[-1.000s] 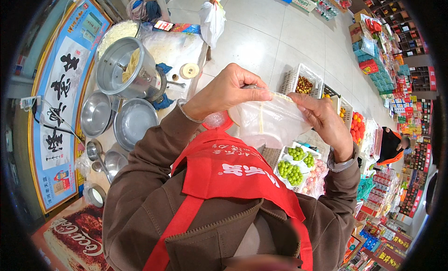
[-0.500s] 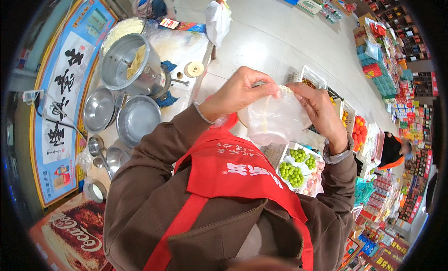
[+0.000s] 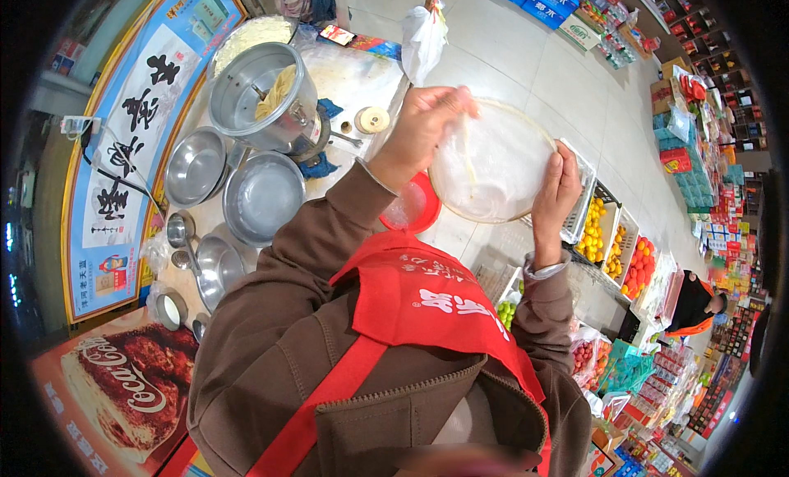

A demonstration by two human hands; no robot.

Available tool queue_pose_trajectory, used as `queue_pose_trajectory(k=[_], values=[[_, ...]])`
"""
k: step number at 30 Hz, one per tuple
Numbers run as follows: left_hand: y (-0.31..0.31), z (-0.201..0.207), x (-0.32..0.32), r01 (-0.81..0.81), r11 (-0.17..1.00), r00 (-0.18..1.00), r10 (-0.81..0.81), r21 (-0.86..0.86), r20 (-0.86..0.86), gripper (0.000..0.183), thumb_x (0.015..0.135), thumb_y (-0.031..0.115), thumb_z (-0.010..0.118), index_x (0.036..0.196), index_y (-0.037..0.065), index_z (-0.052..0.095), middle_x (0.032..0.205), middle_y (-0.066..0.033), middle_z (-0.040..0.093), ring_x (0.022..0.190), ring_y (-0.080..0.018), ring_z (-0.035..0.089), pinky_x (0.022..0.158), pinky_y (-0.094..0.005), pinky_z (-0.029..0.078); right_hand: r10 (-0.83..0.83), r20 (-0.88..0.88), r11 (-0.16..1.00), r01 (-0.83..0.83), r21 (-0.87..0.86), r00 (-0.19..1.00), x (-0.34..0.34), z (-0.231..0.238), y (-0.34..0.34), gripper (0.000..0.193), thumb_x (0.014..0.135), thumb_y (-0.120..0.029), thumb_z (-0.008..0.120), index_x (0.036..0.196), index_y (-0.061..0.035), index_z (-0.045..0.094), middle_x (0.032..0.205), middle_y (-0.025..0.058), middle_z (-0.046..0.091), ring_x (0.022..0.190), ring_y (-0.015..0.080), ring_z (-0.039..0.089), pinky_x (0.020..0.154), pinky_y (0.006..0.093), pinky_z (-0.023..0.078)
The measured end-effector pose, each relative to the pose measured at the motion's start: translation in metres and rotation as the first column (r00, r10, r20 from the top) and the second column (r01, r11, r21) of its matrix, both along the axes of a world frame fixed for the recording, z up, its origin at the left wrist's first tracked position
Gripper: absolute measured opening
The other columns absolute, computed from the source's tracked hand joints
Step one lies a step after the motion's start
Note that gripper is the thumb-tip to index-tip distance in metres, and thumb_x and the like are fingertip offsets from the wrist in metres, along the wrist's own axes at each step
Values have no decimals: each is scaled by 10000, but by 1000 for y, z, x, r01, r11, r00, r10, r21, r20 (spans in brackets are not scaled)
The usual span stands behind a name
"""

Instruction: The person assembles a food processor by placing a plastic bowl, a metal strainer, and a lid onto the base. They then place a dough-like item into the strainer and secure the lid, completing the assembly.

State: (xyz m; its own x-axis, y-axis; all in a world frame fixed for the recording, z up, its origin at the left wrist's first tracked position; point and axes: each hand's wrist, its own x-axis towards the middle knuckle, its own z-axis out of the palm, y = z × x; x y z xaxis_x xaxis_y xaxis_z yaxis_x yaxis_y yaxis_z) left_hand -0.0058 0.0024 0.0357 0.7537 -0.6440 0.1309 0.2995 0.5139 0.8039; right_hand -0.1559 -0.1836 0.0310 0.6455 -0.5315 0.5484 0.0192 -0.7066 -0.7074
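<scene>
A round strainer of translucent white mesh (image 3: 501,161), with a thin pale rim and a yellowish seam, is spread in front of me between my hands. My left hand (image 3: 421,133) is closed at its upper left edge, thumb and fingertips pinched together and partly blurred. On the opposite side my right hand (image 3: 555,193) grips the rim, thumb near the mesh and fingers behind. Below and left of the strainer is a red basin (image 3: 429,199), partly hidden by my left arm and apron; something whitish shows inside it.
On the table at left stand a large metal pot (image 3: 238,119) with yellowish cloth inside, metal bowls (image 3: 265,199) and a ladle (image 3: 191,251). A phone (image 3: 337,35) lies at the table's far end. Fruit crates (image 3: 593,230) line the right; a person (image 3: 694,300) is farther off.
The mesh has gone from a drooping bag shape to a wide round face. My left hand has risen slightly, my right hand has moved down along the rim, and the red basin shows more.
</scene>
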Motion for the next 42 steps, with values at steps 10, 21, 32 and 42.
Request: queue_pose_trajectory(k=[10,21,32,42], values=[[18,-4,20,8,947,981,-70,321,183,276,974,238,573,972,-12,690,914,-36,679,831,-91,600,796,-233,470,-9,79,897,-27,440,997,-13,-35,4,455,1008,-265,503,1383,-12,453,1246,94,517,1139,157,487,954,311,408],[11,26,-6,86,896,787,-330,436,521,256,872,218,710,975,-16,718,783,6,588,745,-60,515,676,-218,423,279,-348,955,-296,5,895,-1,43,24,137,944,-162,562,967,-54,644,676,77,607,679,260,573,694,370,441],[11,14,-17,32,935,867,-202,353,456,210,882,176,692,914,-32,702,785,-16,611,724,-64,521,657,-226,427,252,-418,917,-354,-187,873,-6,48,18,124,917,-108,580,1004,-69,658,615,73,570,619,246,517,780,346,411],[5,22,-11,11,894,767,-295,449,570,223,878,196,696,872,-27,704,706,-30,621,670,-69,514,610,-237,411,327,-528,887,-447,-113,783,-7,56,12,101,932,-134,557,901,-49,602,599,75,542,658,260,487,735,354,412]])
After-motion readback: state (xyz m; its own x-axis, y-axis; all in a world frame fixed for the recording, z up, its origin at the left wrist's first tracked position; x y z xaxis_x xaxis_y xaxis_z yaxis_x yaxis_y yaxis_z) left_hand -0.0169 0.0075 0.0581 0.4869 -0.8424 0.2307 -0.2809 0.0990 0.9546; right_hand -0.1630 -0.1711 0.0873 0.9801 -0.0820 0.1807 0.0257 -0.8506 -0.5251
